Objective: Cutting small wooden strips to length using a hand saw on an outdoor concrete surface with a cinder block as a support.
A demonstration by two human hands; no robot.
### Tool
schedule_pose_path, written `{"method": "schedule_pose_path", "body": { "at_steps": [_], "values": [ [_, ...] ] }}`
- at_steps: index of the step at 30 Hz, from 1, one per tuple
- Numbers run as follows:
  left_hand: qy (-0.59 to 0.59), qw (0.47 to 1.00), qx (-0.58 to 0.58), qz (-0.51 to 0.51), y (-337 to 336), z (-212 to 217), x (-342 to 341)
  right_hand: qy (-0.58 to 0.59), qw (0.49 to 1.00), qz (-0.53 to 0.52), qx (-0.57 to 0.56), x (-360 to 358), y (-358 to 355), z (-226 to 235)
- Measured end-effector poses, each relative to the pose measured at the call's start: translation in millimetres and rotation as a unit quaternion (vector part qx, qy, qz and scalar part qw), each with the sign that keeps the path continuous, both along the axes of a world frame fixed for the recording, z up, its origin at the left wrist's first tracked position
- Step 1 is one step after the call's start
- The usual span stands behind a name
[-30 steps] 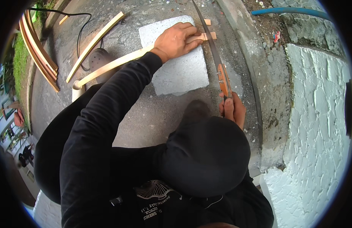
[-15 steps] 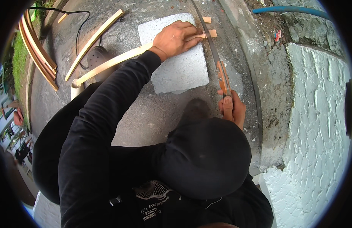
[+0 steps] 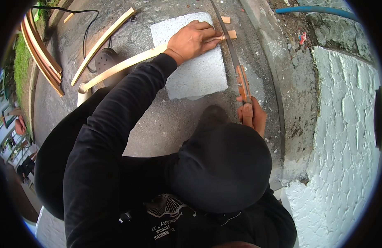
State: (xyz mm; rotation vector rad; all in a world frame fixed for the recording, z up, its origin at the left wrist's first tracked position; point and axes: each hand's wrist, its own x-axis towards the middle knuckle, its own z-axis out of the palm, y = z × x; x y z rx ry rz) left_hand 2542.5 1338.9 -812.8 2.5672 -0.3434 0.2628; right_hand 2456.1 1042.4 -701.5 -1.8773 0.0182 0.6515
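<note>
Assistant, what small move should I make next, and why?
Probably one short, steady stroke of the handsaw with your right hand: the saw lies across the wooden strip, whose end shows beyond it, and your left hand holds the strip over the pale block. Any cut's depth isn't visible.

The saw (image 3: 231, 50) extends beyond the upper edge. The left hand (image 3: 192, 40) covers part of the wooden strip (image 3: 127, 65). The knee (image 3: 230, 165) conceals the right hand's (image 3: 254, 115) wrist.

blue tube (image 3: 317, 10), grass (image 3: 21, 62), white wall (image 3: 344, 124)
</note>
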Motion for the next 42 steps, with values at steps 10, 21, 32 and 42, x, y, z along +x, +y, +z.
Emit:
{"method": "schedule_pose_path", "body": {
  "at_steps": [10,21,32,42],
  "values": [
    [-0.006,0.999,-0.031,0.005,-1,-3,-3,-0.030,0.999,0.018,0.009,1,-10,-14],
    [-0.034,0.999,-0.017,0.003,0,-3,-3,-0.042,0.999,0.022,0.012,1,-12,-17],
    [-0.024,0.999,-0.016,0.013,-1,-3,-2,-0.029,0.998,-0.007,0.063,-1,-10,-18],
    [-0.038,0.999,-0.015,0.010,-2,-6,0,-0.024,0.999,0.003,0.047,0,-10,-20]
  ]
}}
